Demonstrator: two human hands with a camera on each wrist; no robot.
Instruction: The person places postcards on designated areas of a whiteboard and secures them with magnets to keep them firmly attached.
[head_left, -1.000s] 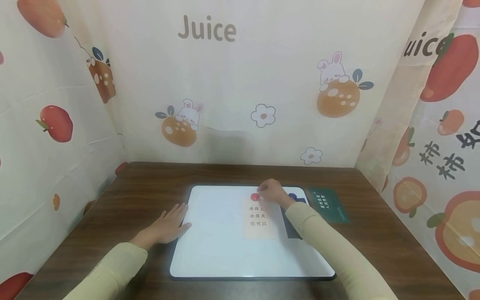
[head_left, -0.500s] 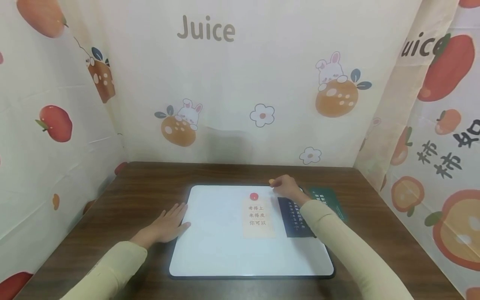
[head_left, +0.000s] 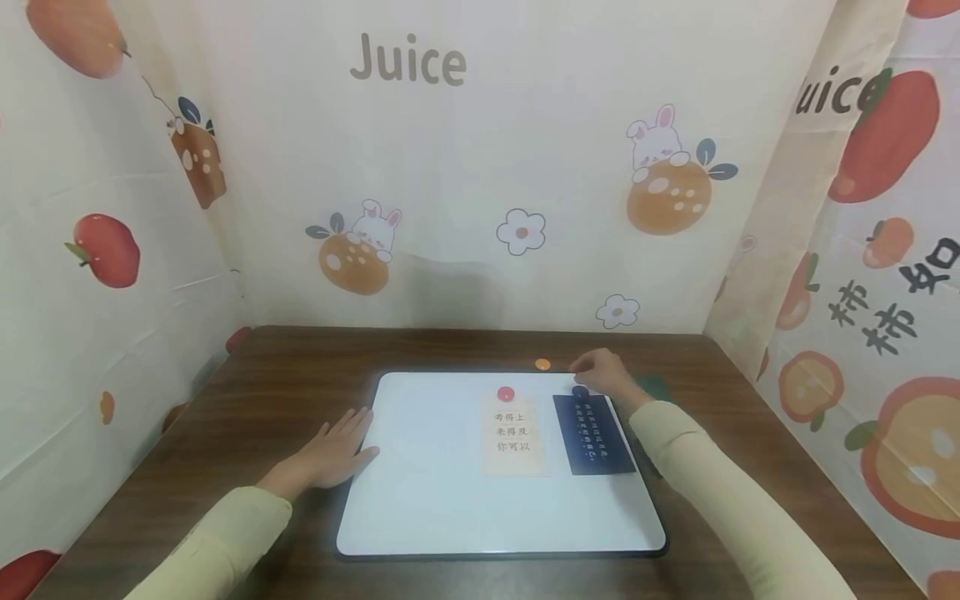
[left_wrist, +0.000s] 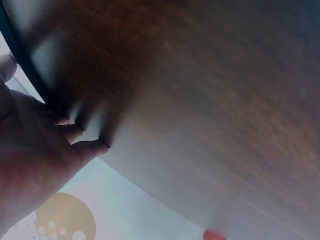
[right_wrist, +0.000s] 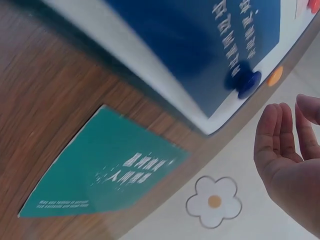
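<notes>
A white board (head_left: 435, 500) lies on the dark wooden table (head_left: 300, 367). On it a red magnet (head_left: 506, 393) pins a cream note (head_left: 513, 442), and a blue magnet (head_left: 580, 391) pins a dark blue card (head_left: 596, 437). My right hand (head_left: 598, 369) hovers just behind the blue magnet and holds nothing; in the right wrist view its fingers (right_wrist: 282, 130) are loosely curved above the blue magnet (right_wrist: 248, 82). A small orange magnet (head_left: 542, 364) lies on the table past the board's far edge. My left hand (head_left: 333, 450) rests flat on the table, fingers touching the board's left rim.
A green card (right_wrist: 110, 170) lies on the table to the right of the board, mostly hidden behind my right wrist in the head view. Printed cloth walls (head_left: 480, 167) close in the table at the back and on both sides.
My right hand left the red magnet, carried an orange magnet to the table behind the board, let it go and moved right to the blue magnet. The left hand stayed put.
</notes>
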